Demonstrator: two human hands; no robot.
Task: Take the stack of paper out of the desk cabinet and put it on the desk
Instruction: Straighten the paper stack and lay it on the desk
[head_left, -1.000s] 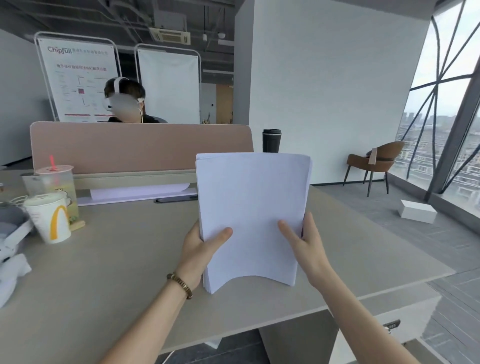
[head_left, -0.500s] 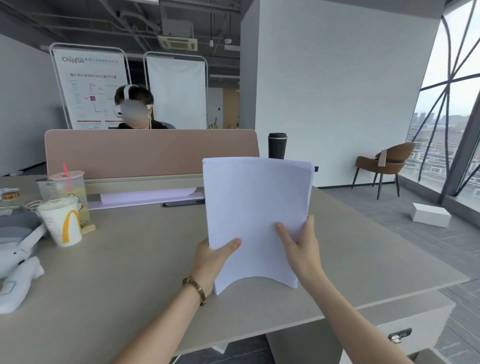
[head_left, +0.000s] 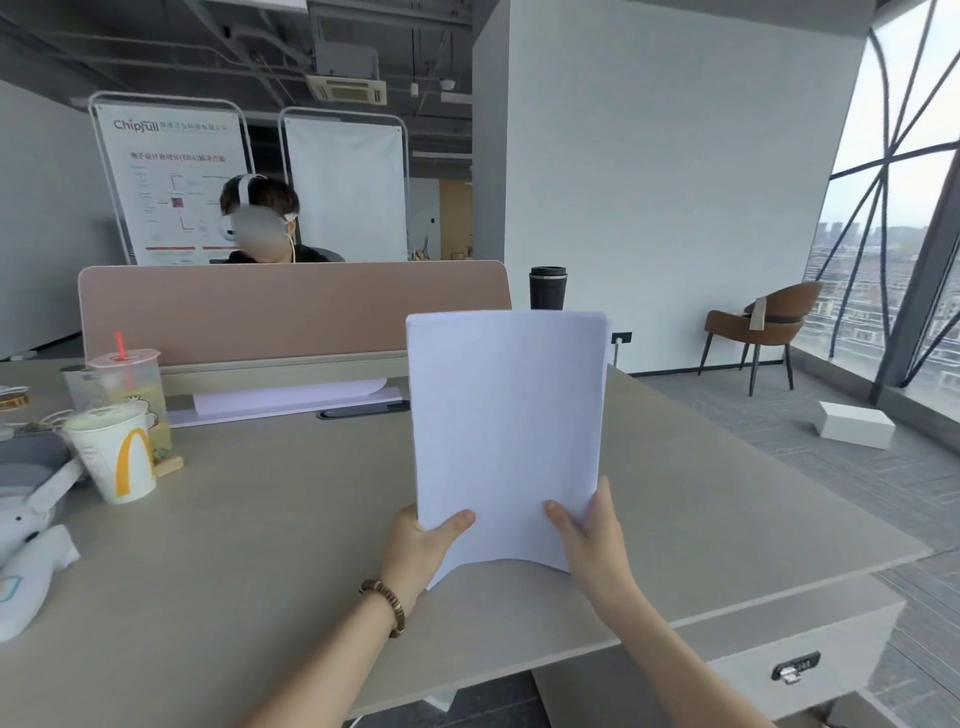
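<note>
now a person holds a stack of paper (head_left: 506, 431) upright above a pale grey counter (head_left: 270, 530), seen from their own head. the left hand (head_left: 423, 545) grips the lower left corner, thumb across the front sheet and the fingers hidden behind. the right hand (head_left: 595, 540) grips the lower right edge the same way, thumb in front. both hands are closed on the paper. a beaded bracelet (head_left: 384, 605) sits on the left wrist.

the stack looks free of the counter, though whether its lower corners touch cannot be told. its bottom edge bows upward in an arch between the two hands, so the sheets appear thin, light and floppy. loose pages like these would likely slide or fan apart if gripped at one side only. holding both lower corners, as here, seems the steadier way, and lowering it flat should keep the edges square.

well to the left stand a paper cup (head_left: 114, 457) and a clear drink cup (head_left: 127, 395) with a red straw. a low pink divider (head_left: 291, 306) runs along the counter's far side. the desk cabinet (head_left: 800, 660) shows below the counter at lower right.
</note>
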